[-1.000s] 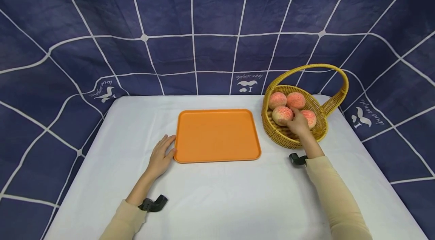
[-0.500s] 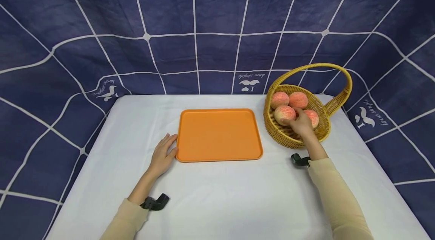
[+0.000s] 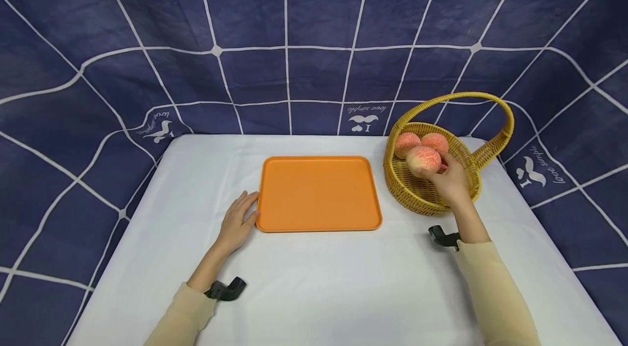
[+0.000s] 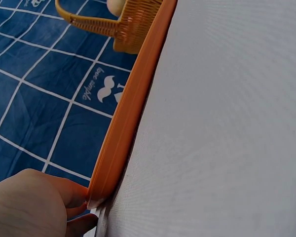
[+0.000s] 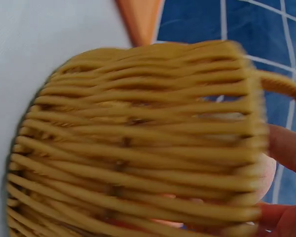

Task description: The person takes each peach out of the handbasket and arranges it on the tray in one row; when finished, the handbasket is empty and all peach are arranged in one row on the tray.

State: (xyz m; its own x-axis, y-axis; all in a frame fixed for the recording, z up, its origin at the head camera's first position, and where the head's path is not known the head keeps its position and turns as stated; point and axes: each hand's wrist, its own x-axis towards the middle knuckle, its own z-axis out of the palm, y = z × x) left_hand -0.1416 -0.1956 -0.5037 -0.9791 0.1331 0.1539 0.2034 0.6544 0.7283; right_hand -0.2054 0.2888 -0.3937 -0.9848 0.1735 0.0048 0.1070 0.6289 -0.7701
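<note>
In the head view my right hand (image 3: 452, 182) pinches a pink-and-cream peach (image 3: 423, 161) between thumb and fingers, above the inside of a wicker basket (image 3: 409, 196). Two more peaches lie at the basket's back, one on the left (image 3: 406, 143), and another peach is mostly hidden behind the right hand. The woven wall fills much of the right wrist view, hiding most of the held peach (image 5: 267, 180). My left hand (image 3: 236, 226) rests at the left edge of an orange tray (image 3: 319, 193), fingertips touching its rim (image 4: 126, 123).
A white-covered table (image 3: 314, 286) carries tray and basket. The basket's tall handle (image 3: 495, 136) arches over its right and back sides. A dark blue gridded cloth (image 3: 314, 19) hangs behind and beside the table. Both wrists wear black camera mounts (image 3: 227, 289).
The right hand has lifted the peach from among the others and drawn it slightly right. The left hand stays at the tray's edge. The whole head view has shifted a little.
</note>
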